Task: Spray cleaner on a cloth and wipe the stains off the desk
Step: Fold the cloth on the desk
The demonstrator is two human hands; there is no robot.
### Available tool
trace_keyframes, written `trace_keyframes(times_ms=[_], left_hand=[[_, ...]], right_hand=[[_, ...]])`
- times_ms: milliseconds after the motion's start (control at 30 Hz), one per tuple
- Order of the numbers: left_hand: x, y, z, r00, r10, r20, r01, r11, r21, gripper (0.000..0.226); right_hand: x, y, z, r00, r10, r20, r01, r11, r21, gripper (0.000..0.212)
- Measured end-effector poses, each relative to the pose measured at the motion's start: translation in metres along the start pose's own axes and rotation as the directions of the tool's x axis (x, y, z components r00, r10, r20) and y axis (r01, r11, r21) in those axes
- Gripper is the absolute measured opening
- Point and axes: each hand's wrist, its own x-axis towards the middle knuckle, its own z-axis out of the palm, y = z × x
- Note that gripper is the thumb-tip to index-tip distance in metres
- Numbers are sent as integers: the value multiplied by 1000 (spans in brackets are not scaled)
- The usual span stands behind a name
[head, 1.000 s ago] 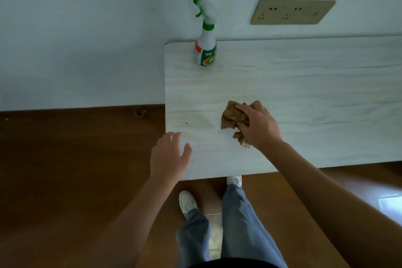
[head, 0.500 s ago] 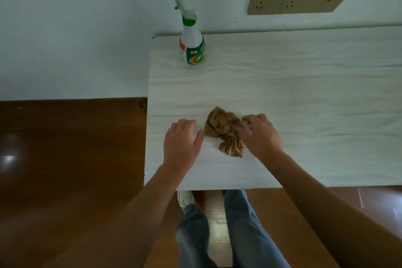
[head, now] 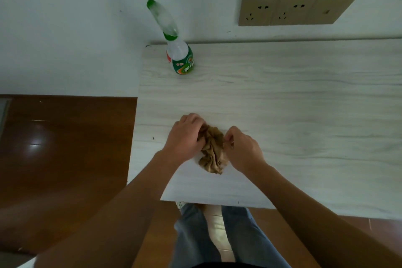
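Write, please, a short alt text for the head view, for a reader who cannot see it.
Seen from above, a person's left hand and right hand both grip a crumpled brown cloth on a pale wood-grain desk. A green-and-white spray bottle stands untouched at the desk's far left corner.

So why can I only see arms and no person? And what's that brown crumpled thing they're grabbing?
There is no machine here. The camera sits on the person's head and looks down, so you see only their arms, their jeans and the brown floor. The left hand and the right hand both hold the brown thing, a crumpled cloth, one on each side, as it lies on the pale wooden desk. At the desk's far left corner, by the wall, stands a spray bottle with a green top; nobody touches it. Sockets sit in the wall above.
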Motion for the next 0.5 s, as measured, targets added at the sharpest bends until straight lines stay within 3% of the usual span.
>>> trace_keyframes(times_ms=[100,200,333,400,500], left_hand=[[-1,5,-5,992,-119,-32,111,977,-183,6],[3,11,-13,959,-279,-45,234,872,-429,11],[21,25,-25,922,-384,-52,268,728,-631,13],[34,30,-25,905,-422,-60,275,686,-673,12],[49,33,-18,898,-440,12,346,689,-637,20]], right_hand=[[7,5,-16,1000,-13,2,13,997,76,9],[16,13,-37,999,-20,-42,26,990,136,14],[37,19,-68,986,-126,-105,140,981,132,14],[52,24,-77,987,-123,-101,132,987,92,8],[69,32,-83,1000,-21,6,22,996,-86,24]])
